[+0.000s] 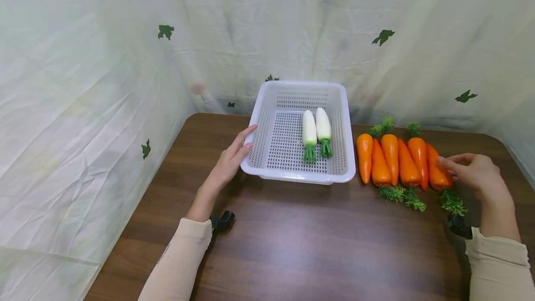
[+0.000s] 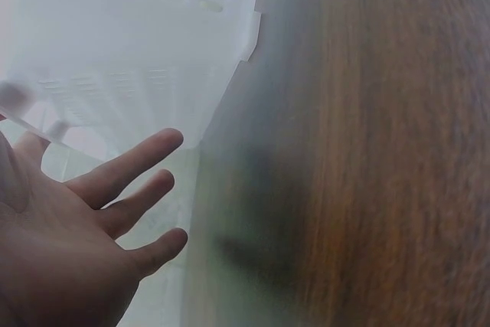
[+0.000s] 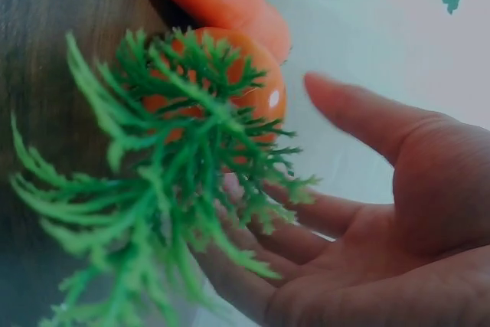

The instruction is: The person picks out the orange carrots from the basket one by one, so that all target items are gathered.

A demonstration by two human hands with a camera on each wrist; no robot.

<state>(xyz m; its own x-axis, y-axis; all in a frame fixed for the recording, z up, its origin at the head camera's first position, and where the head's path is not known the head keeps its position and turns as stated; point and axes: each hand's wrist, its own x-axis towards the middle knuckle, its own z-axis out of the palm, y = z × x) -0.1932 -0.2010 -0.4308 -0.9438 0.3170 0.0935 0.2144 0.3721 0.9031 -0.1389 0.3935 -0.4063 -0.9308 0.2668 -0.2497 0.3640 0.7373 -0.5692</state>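
A white perforated plastic basket point(image 1: 292, 175) stands at the back of the table, holding two white radishes point(image 1: 309, 127) with green tops. My left hand point(image 1: 229, 159) is at the basket's left rim, thumb and index finger touching it. Seen from the left wrist, the other fingers point(image 2: 126, 178) are spread and fairly straight beside the basket's wall. My right hand point(image 1: 478, 171) is at the rightmost carrot point(image 1: 438, 175) of a row. In the right wrist view the thumb stands off the carrot point(image 3: 264, 101), and the fingers reach beside it, partly hidden by its leafy top point(image 3: 176, 166).
Several orange carrots point(image 1: 389, 152) lie side by side right of the basket, their tops pointing alternately to the back and front. A pale curtain point(image 1: 234, 50) with green leaf shapes hangs behind the brown wooden table point(image 1: 313, 236).
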